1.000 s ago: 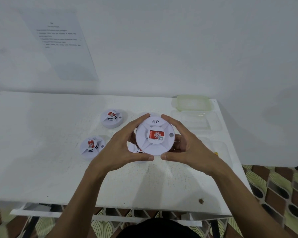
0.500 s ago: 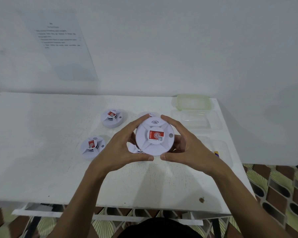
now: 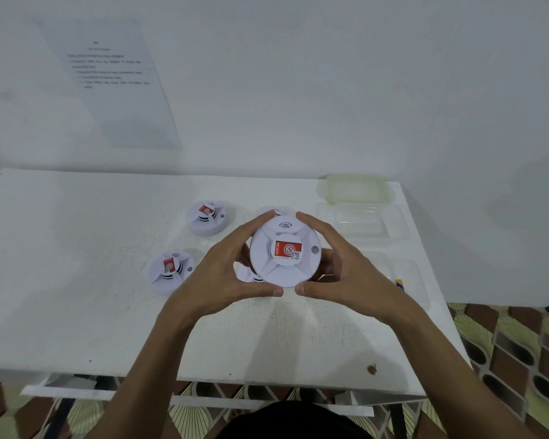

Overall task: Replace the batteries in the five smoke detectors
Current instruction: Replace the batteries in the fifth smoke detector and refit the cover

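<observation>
Smoke detector (image 3: 285,251) is up off the worktop (image 3: 76,296), held btw both hands. L hand (image 3: 222,272) curls round its left edge, thumb on the near rim, fingers on the far rim; R hand (image 3: 346,269) does the same on the right edge. It is round & flat, so no long side. Its face w/ the red sticker looks up at the person; wave mark on the far side, grey dot by the R hand. Step, I think: twisting it open to get at the batteries. Next move needs one hand to hold the back tight & the other to turn the front. Far detector (image 3: 207,217) & near detector (image 3: 170,271) sit left of the L hand. Back detector (image 3: 274,211) peeks over its fingertips, low detector (image 3: 249,275) under its palm. Clear boxes (image 3: 355,198) lie past the R hand.
</observation>
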Demonstrator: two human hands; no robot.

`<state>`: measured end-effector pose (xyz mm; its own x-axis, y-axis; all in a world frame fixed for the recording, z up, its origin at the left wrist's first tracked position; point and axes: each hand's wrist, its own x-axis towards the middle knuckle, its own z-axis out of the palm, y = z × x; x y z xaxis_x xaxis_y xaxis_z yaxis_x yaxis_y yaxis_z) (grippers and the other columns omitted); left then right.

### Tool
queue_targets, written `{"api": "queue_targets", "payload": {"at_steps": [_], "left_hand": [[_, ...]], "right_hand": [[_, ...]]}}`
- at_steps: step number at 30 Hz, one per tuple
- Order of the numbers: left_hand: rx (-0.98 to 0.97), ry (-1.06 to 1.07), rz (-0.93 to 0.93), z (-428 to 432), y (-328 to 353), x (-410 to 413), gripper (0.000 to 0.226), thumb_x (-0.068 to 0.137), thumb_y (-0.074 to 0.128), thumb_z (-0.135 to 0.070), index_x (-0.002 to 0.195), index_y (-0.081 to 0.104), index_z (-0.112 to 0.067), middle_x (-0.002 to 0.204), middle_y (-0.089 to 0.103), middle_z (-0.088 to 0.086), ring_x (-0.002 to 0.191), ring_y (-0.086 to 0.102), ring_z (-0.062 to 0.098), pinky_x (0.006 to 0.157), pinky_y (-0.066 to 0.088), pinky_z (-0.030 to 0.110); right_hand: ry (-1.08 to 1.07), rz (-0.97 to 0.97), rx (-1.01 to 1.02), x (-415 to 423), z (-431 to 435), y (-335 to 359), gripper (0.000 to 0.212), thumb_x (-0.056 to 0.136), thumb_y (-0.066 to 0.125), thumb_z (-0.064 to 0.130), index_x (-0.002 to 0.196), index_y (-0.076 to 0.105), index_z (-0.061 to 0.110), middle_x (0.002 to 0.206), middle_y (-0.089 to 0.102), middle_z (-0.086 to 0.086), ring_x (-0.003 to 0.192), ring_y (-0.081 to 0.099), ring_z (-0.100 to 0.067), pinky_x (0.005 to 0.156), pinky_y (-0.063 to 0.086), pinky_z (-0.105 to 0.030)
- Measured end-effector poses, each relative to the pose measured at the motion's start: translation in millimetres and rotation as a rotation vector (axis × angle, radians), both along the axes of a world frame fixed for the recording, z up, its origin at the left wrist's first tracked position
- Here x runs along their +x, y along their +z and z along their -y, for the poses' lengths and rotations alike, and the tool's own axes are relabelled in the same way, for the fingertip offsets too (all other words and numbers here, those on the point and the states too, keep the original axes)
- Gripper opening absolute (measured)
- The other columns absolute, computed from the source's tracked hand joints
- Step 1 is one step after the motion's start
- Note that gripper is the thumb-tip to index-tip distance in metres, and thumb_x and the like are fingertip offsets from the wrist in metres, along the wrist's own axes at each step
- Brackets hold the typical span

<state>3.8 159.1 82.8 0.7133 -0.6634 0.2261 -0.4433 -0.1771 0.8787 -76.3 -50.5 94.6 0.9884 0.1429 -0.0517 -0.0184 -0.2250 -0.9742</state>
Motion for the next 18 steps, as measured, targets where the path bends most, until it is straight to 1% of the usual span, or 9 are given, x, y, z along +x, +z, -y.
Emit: {"api": "queue_targets", "payload": {"at_steps": [2,4,6,9,14,16,18], "left_hand": [[0.007,-0.001,0.008,-0.2,0.2,0.3,0.093,0.065,0.084,-0.026,0.133,0.030,-0.060,0.136,0.046,-0.029,0.113,0.055,0.003,0.080,0.048,0.011],[0.000,-0.003,0.000,-0.8,-0.1,1.2,0.093,0.065,0.085,-0.027,0.133,0.030,-0.061,0.136,0.046,-0.030,0.113,0.055,0.002,0.080,0.048,0.011],[0.004,-0.003,0.002,-0.7,-0.9,2.1,0.093,0.066,0.084,-0.026,0.135,0.031,-0.056,0.137,0.045,-0.027,0.114,0.054,0.003,0.080,0.048,0.011],[-0.007,-0.005,-0.022,-0.1,-2.4,3.1,0.092,0.066,0.084,-0.015,0.138,0.031,-0.038,0.137,0.045,-0.024,0.115,0.052,-0.001,0.081,0.046,0.008],[-0.001,-0.002,-0.042,0.3,-4.8,6.4,0.090,0.067,0.083,-0.014,0.138,0.031,-0.035,0.134,0.046,-0.027,0.114,0.053,-0.002,0.080,0.046,0.008],[-0.003,0.002,-0.048,0.1,-5.4,7.6,0.090,0.066,0.083,-0.015,0.137,0.032,-0.037,0.132,0.048,-0.030,0.113,0.054,-0.001,0.080,0.047,0.009],[0.001,0.001,-0.029,0.1,-5.4,9.2,0.092,0.067,0.084,-0.021,0.137,0.032,-0.047,0.135,0.047,-0.030,0.115,0.053,0.002,0.081,0.047,0.010]], "right_hand": [[-0.001,-0.001,-0.006,0.2,0.6,-0.9,0.094,0.078,0.076,-0.002,0.142,0.030,0.050,0.123,0.063,0.006,0.098,0.068,-0.022,0.086,0.058,-0.041],[0.000,-0.001,-0.013,0.6,0.9,-1.2,0.095,0.078,0.076,-0.002,0.142,0.030,0.051,0.121,0.064,0.005,0.097,0.068,-0.025,0.086,0.058,-0.044],[-0.001,0.000,-0.023,1.4,1.0,-1.3,0.094,0.078,0.076,-0.001,0.142,0.030,0.051,0.121,0.065,0.004,0.096,0.068,-0.026,0.086,0.058,-0.045],[-0.002,0.003,-0.027,2.2,1.0,-1.6,0.094,0.079,0.076,-0.002,0.143,0.030,0.050,0.122,0.064,0.004,0.096,0.068,-0.024,0.087,0.058,-0.044],[-0.004,-0.004,-0.021,4.6,1.1,-2.7,0.095,0.079,0.075,-0.002,0.144,0.029,0.048,0.123,0.063,0.004,0.098,0.068,-0.021,0.087,0.058,-0.041],[-0.004,-0.002,-0.019,6.0,1.3,-3.8,0.095,0.079,0.075,-0.002,0.143,0.029,0.050,0.122,0.064,0.004,0.098,0.068,-0.023,0.086,0.058,-0.042],[-0.005,0.003,-0.027,7.6,1.5,-4.8,0.094,0.078,0.076,-0.001,0.142,0.030,0.052,0.122,0.064,0.004,0.097,0.068,-0.024,0.086,0.058,-0.044]]}}
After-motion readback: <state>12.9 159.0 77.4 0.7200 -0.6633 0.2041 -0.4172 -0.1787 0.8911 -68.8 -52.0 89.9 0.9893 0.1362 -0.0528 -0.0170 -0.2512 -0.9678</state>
